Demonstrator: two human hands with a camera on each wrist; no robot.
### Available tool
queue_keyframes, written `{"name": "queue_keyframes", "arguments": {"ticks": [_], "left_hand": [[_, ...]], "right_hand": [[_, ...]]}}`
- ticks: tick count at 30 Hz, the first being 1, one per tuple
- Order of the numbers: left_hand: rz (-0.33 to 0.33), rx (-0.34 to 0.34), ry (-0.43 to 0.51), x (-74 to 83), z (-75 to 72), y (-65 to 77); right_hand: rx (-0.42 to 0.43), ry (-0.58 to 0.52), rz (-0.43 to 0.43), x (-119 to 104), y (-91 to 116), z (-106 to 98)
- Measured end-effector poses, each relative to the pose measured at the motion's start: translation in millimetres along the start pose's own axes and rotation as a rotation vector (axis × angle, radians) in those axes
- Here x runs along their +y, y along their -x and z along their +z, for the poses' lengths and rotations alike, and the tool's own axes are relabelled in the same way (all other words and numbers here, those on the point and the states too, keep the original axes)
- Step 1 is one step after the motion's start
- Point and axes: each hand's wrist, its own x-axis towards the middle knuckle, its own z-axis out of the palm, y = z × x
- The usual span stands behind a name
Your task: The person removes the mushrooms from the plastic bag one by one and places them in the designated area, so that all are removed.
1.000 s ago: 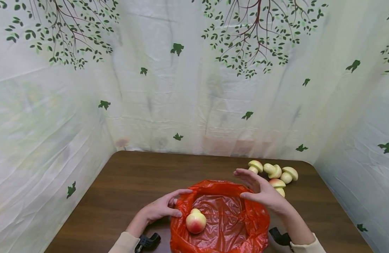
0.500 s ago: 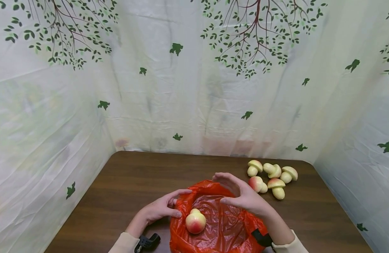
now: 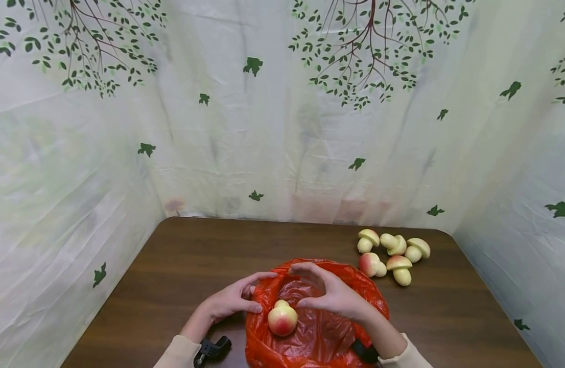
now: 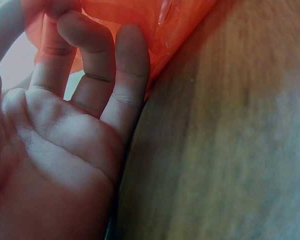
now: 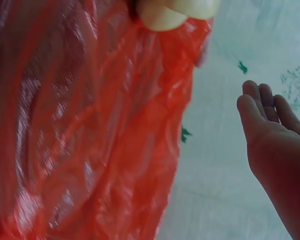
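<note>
A red plastic bag [image 3: 328, 332] stands on the table with its mouth spread wide. Inside, by the left wall, lies a mushroom [image 3: 282, 320] with a pink and pale-yellow cap. My left hand [image 3: 234, 299] holds the bag's left rim between thumb and fingers; in the left wrist view its fingers [image 4: 95, 60] bend against the red plastic. Over the bag's mouth hovers my right hand [image 3: 330, 291], thumb apart from the fingers and nothing between them. The right wrist view shows that hand [image 5: 275, 135] beside the bag's film [image 5: 115, 125].
Several similar mushrooms lie in a group at the table's back right, among them a pink-capped one [image 3: 372, 265] just beyond the bag. The brown table [image 3: 209, 245] is bordered by a pale curtain [image 3: 264, 153] printed with leaves.
My right hand has moved left from the bag's right rim to over its mouth, uncovering the nearer mushrooms at the back right. The left hand has stayed at the left rim.
</note>
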Motion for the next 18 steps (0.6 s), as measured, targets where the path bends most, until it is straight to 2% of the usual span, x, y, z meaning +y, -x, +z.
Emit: {"name": "queue_keyframes", "arguments": {"ticks": [10,18], "left_hand": [[-0.005,0.001,0.003,1.5,1.9,1.2],[-0.004,-0.001,0.003,2.0,0.8,0.2]], "right_hand": [[-0.031,0.074,0.1,21,-9,18],[-0.074,0.046,0.164,35,-13,23]]}}
